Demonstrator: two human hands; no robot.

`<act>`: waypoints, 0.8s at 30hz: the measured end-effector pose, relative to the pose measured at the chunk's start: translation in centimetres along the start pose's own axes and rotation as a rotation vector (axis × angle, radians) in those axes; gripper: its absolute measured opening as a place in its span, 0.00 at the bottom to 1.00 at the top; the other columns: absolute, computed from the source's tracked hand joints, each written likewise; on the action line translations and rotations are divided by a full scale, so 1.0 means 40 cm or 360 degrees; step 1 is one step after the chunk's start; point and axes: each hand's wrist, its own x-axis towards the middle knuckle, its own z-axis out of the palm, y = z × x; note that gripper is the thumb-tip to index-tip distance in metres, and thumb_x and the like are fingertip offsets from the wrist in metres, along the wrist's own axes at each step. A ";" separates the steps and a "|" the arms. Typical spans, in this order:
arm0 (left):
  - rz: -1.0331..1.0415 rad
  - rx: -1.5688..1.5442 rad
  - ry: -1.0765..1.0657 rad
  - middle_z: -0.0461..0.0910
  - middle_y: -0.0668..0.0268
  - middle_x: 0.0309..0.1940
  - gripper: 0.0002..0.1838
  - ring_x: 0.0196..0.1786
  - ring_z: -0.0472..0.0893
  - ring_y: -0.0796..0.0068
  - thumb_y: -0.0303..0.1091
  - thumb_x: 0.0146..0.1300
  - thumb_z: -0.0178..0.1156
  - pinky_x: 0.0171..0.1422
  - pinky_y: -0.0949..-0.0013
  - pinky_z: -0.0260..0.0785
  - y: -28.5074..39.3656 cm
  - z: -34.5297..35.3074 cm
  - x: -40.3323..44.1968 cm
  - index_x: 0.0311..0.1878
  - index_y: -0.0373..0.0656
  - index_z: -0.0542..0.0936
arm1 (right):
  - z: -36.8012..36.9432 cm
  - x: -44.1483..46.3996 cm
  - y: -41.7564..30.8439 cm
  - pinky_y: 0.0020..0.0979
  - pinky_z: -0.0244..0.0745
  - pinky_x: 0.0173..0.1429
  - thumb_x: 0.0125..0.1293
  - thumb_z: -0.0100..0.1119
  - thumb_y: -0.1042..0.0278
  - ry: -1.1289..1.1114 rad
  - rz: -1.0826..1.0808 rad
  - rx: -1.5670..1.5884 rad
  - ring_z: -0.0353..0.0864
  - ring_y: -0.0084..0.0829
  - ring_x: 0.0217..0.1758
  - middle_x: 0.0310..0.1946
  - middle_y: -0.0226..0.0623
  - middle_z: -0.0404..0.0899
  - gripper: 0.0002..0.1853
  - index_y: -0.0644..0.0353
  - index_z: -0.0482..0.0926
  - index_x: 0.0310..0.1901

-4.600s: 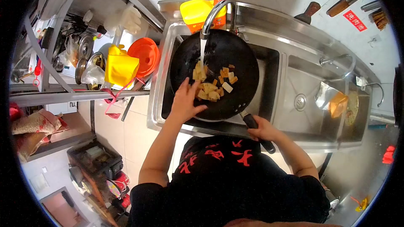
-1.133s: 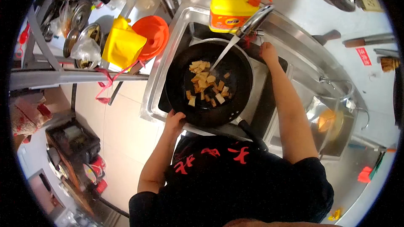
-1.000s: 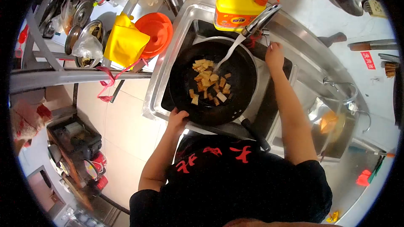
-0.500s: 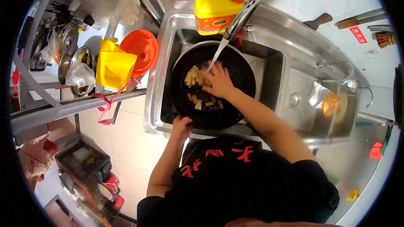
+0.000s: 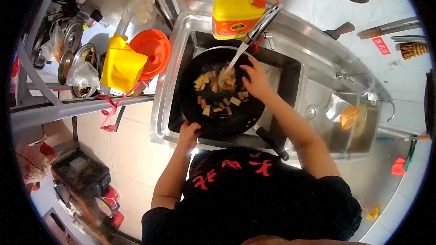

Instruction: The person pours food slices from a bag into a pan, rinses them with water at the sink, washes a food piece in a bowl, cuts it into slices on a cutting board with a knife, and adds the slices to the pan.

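A black frying pan (image 5: 190, 104) sits in the left sink basin, with its dark handle (image 5: 271, 143) pointing to the lower right. Inside it, several pale-brown cut food pieces (image 5: 230, 81) lie in water, under a running stream (image 5: 237, 53) from the faucet (image 5: 265, 20). At the lower-left rim, my left hand (image 5: 188, 135) is closed around the pan's edge. My right hand (image 5: 259, 81) is over the pan's right side near the rim, fingers bent and apart, with no food visible in it.
A yellow pump jug (image 5: 234, 18) stands behind the basin. The right basin (image 5: 311, 113) holds a metal container with something orange (image 5: 349, 117). To the left are a red basin (image 5: 152, 54), a yellow container (image 5: 120, 68) and a metal rail (image 5: 81, 113). Utensils hang on the right wall.
My right hand has moved off the food to the pan's right side. The pan has shifted slightly left, its handle has come into view, and the food pieces are more spread out.
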 end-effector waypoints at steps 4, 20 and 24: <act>-0.0015 0.0014 0.0046 0.75 0.65 0.38 0.21 0.39 0.76 0.69 0.20 0.48 0.53 0.41 0.66 0.74 0.031 0.012 -0.030 0.49 0.39 0.70 | -0.047 -0.021 0.118 0.42 0.61 0.65 0.52 0.59 0.73 0.0167 0.0320 -0.0021 0.63 0.51 0.63 0.59 0.50 0.64 0.22 0.56 0.73 0.52; -0.0074 -0.0055 0.0149 0.74 0.68 0.33 0.18 0.34 0.75 0.72 0.21 0.48 0.54 0.33 0.69 0.70 0.031 0.006 -0.030 0.45 0.44 0.71 | -0.024 -0.034 0.320 0.34 0.67 0.59 0.57 0.56 0.70 0.0188 0.0893 0.0419 0.74 0.40 0.53 0.48 0.46 0.76 0.22 0.62 0.72 0.55; 0.0088 0.0181 -0.0042 0.73 0.68 0.33 0.18 0.34 0.75 0.72 0.21 0.47 0.54 0.33 0.69 0.69 -0.033 -0.069 0.030 0.45 0.43 0.72 | -0.003 -0.001 0.354 0.32 0.70 0.54 0.61 0.55 0.64 0.0179 0.1207 0.0354 0.77 0.35 0.49 0.44 0.43 0.78 0.21 0.63 0.71 0.55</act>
